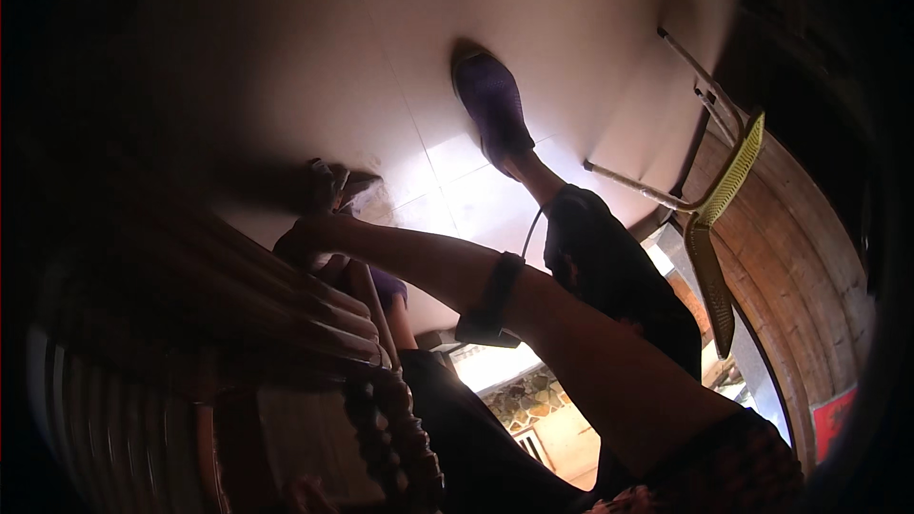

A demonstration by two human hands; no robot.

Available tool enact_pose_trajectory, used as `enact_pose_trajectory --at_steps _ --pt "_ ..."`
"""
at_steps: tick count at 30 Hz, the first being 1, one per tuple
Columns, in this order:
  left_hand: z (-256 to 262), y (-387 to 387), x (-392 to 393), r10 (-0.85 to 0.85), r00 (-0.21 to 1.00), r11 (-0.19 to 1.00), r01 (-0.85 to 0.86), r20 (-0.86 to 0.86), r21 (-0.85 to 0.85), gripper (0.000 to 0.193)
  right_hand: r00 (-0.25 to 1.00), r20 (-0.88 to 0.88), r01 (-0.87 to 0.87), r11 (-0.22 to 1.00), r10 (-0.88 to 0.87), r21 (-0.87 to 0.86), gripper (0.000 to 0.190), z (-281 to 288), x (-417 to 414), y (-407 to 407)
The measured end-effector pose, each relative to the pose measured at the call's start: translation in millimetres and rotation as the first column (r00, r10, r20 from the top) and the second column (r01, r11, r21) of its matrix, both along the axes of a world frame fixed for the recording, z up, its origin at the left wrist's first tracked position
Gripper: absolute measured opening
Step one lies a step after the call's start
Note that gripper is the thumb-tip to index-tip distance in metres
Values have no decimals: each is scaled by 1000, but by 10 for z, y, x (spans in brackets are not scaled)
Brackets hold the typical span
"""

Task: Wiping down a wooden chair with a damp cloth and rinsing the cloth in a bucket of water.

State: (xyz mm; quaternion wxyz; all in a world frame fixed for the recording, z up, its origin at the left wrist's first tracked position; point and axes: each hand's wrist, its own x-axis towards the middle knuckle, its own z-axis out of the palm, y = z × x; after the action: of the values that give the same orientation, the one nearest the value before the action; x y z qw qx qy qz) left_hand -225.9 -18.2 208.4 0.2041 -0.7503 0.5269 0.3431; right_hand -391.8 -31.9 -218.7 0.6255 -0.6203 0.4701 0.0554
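My right arm reaches across from the lower right, with a dark strap (493, 300) around the forearm. My right hand (310, 239) is low in shadow, beside slatted furniture (335, 314) that looks wooden. Its fingers are too dark to tell whether they grip anything. Just beyond the hand, a small dark object (328, 182) that I cannot identify is near the floor. A thin straight rod (382, 318) runs beside the hand towards a turned post (407, 428). My left hand is not in view.
My purple shoe (493, 100) stands on the pale tiled floor (407, 28); the other shoe (389, 285) is partly hidden behind the rod. A yellow chair (728, 178) with metal legs is at the right, by wooden planks (792, 243). Bright daylight enters behind my legs.
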Motion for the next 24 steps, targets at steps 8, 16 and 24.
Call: enact_pose_trajectory --at_steps 8,16,24 --pt "82 -63 -37 -53 996 992 60 66 -110 26 991 -135 14 999 -20 -46 36 131 -131 -359" --pt "116 -35 116 -130 991 988 128 -13 -86 24 907 -312 356 910 -283 210 30 350 -782 70" --pt "45 -66 -40 -91 995 989 87 -27 -122 25 393 -475 915 384 -787 122 48 37 6 1293"
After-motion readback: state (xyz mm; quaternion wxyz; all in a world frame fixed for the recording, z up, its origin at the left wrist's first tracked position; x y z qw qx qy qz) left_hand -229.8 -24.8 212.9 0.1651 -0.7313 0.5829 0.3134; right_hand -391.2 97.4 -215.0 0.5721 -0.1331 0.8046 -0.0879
